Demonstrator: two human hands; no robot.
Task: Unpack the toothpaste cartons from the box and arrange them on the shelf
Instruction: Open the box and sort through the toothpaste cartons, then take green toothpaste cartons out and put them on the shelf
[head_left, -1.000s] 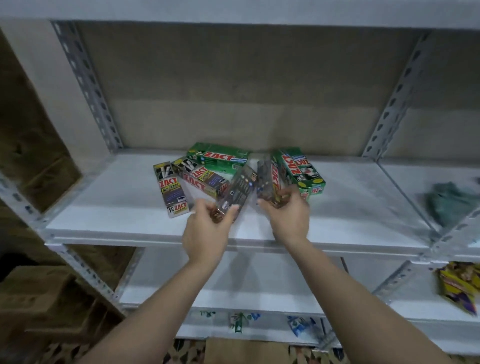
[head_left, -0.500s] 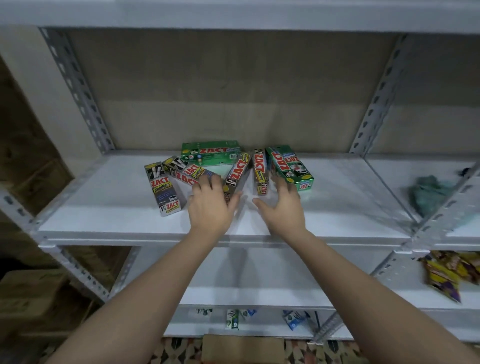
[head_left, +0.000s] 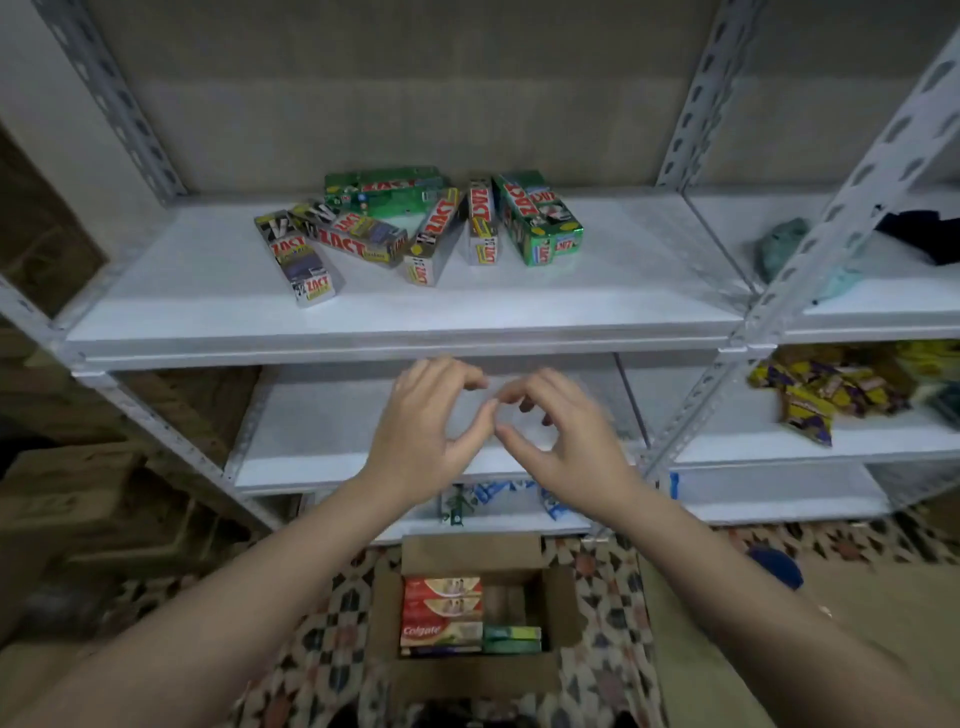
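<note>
Both hands, left hand (head_left: 421, 431) and right hand (head_left: 563, 441), are hanging released while toothpaste cartons (head_left: 415, 223) are lying askew mid-shelf (head_left: 363, 332), risking messy stacking.

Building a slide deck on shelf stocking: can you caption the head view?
Empty hands hover between Zact cartons on the shelf and the open box.

Six toothpaste cartons (head_left: 415, 228) lie on the upper shelf (head_left: 208, 306), toward its back. The open box (head_left: 384, 613) stands on the floor below, with more cartons (head_left: 443, 613) inside.
</note>
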